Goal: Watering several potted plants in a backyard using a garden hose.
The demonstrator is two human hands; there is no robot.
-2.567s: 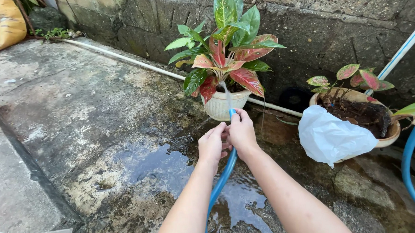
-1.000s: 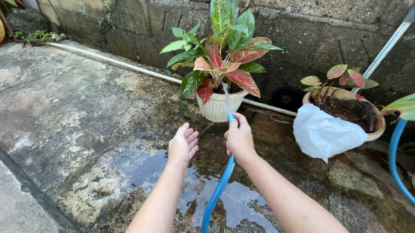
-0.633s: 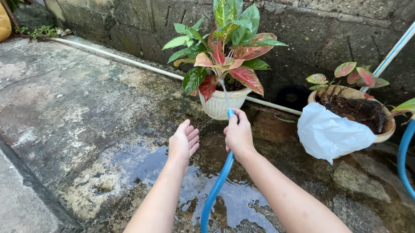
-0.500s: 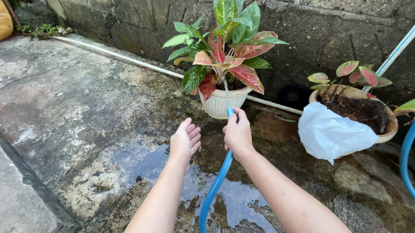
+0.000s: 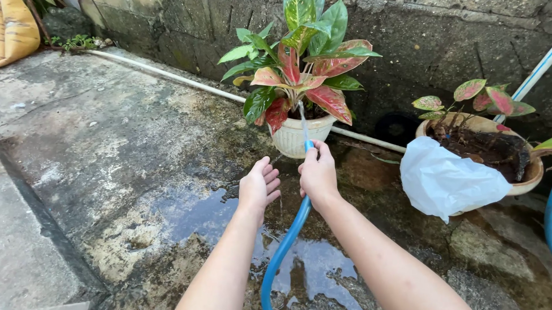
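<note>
While gripped, hose [image 5: 285, 246] in right hand [image 5: 317, 175]

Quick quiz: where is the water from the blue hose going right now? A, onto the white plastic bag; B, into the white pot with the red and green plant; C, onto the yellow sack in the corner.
B: the right hand grips the blue hose, and its thin stream arcs up into the white pot beneath the red-green plant.

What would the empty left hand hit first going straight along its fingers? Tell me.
The left hand, open and empty, points up-right toward the ribbed cream plastic pot holding the red-and-green leafy plant. Probably that pot's lower left side comes first, though depth is unclear.
</note>
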